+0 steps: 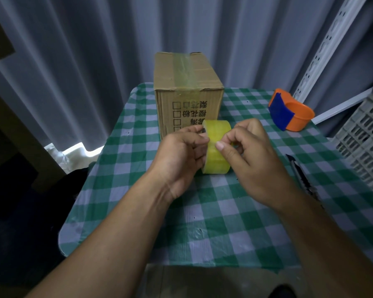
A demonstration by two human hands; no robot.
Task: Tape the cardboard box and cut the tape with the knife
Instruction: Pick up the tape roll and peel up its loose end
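While both hands meet over the table with the green and white checked cloth [151, 130], they hold a yellow roll of clear sticky tape [217, 147] standing on its edge. The left hand [181, 155] grips the roll's left side. The right hand [256, 155] pinches the front of the roll with thumb and fingers. Just behind the roll stands the brown cardboard box [187, 91], with a strip of tape along its top. A dark knife [299, 175] lies flat on the cloth, right of the right hand. An orange and blue tape holder [289, 112] sits farther back on the right.
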